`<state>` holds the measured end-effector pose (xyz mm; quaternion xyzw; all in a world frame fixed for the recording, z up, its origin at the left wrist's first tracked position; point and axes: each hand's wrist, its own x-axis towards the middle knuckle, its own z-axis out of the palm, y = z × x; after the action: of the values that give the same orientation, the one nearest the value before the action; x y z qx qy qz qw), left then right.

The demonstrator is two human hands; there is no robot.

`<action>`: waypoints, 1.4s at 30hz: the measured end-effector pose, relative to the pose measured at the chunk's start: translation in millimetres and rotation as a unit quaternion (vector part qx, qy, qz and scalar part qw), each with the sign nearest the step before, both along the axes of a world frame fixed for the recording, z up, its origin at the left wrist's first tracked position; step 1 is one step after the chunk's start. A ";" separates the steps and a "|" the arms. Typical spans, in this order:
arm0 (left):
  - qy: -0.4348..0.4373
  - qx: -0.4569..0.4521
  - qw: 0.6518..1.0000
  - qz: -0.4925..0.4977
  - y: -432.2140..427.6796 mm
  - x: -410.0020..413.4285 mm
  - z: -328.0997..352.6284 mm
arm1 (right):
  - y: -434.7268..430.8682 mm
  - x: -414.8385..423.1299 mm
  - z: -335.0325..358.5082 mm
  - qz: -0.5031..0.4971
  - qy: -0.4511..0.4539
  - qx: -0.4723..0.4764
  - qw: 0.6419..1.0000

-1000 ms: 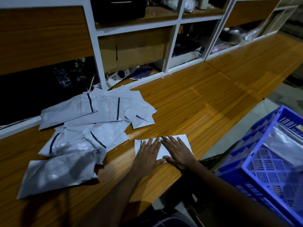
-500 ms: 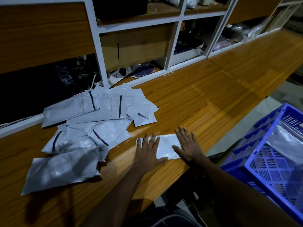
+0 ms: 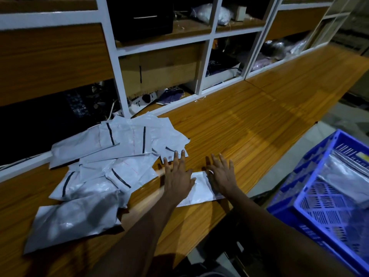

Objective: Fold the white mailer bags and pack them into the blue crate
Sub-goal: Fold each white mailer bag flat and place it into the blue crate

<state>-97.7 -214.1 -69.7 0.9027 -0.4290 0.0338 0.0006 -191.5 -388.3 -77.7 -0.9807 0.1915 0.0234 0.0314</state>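
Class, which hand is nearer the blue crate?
Right. The right hand rests on the mailer bag at the end facing the blue crate; the left hand at its other end.

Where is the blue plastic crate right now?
The blue plastic crate sits at the lower right of the head view, beyond the wooden counter's edge, right of the right hand.

Wood-grain table (image 3: 269, 116), long and glossy. A loose heap of white mailer bags (image 3: 119, 156) lies left of the left grip (image 3: 177, 176). One folded mailer bag (image 3: 201, 189) lies flat beneath the left grip and the right grip (image 3: 221, 176), near the table's front edge.
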 end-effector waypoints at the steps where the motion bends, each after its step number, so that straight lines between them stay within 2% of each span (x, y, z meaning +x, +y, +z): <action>1: 0.004 0.014 1.000 0.004 -1.4 2.2 0.8 | -0.9 0.0 0.0 0.005 0.010 0.001 1.000; 11: 0.012 0.026 0.999 0.030 -21.8 8.1 3.4 | 1.2 4.7 1.1 -0.011 -0.001 0.020 1.000; 18: -0.067 -0.056 0.996 -0.035 -33.7 10.1 14.9 | -18.6 12.3 24.9 -0.014 0.025 0.020 0.999; 21: -0.100 -0.092 0.989 -0.053 -52.8 15.8 32.6 | -33.2 16.2 50.3 -0.027 -0.025 0.038 0.999; 24: -0.093 -0.146 0.982 -0.070 -78.6 23.5 53.5 | -50.3 16.3 79.7 -0.050 -0.092 0.047 0.993; 30: -0.102 -0.150 0.977 -0.111 -150.5 26.8 102.8 | -111.6 -0.9 126.6 -0.112 -0.192 0.018 0.975; 37: -0.124 -0.211 0.943 -0.225 -272.5 -25.5 148.8 | -204.6 -75.4 168.1 -0.224 -0.263 -0.053 0.937; 42: -0.105 -0.273 0.895 -0.338 -362.3 -92.8 159.5 | -268.1 -164.3 172.7 -0.329 -0.266 -0.094 0.901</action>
<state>-190.6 -576.4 89.8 0.6590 -0.6795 0.2416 0.2137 -355.8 -656.4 95.0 -0.8303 0.4888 -0.2677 -0.0055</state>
